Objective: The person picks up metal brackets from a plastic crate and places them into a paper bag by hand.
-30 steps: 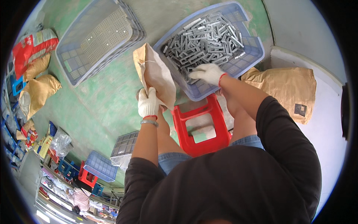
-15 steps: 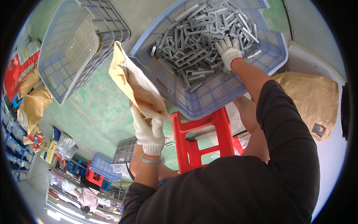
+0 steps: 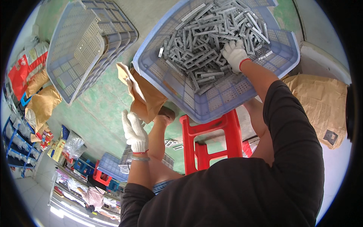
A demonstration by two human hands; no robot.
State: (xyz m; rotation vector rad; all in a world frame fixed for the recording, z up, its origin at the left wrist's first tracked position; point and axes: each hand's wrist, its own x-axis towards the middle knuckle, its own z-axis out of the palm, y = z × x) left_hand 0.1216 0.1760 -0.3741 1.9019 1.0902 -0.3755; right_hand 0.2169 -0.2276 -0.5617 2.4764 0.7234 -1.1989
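My left hand point(image 3: 134, 130), in a white knit glove, is open beside a brown paper bag point(image 3: 149, 96) with a pale inner lining. The fingers point away from me, just short of the bag's near side. The bag stands next to a blue-grey plastic basket point(image 3: 211, 108) heaped with grey metal rectangular frames point(image 3: 202, 56). My right hand point(image 3: 235, 56), also gloved in white, lies open over the frames near the basket's right side, its fingertips touching them. Whatever is under its palm is hidden.
A red plastic stool point(image 3: 211, 130) stands under the near side of the basket. Another perforated basket point(image 3: 75, 64) is at the far left. A large brown paper sack point(image 3: 317, 106) sits at the right. More sacks point(image 3: 43, 106) and a small grey crate point(image 3: 126, 159) lie leftward.
My left hand has let go of the paper bag and drawn back a little to the left. The bag has dropped beside the basket. My right hand stays over the frames, its fingers slightly more bent.
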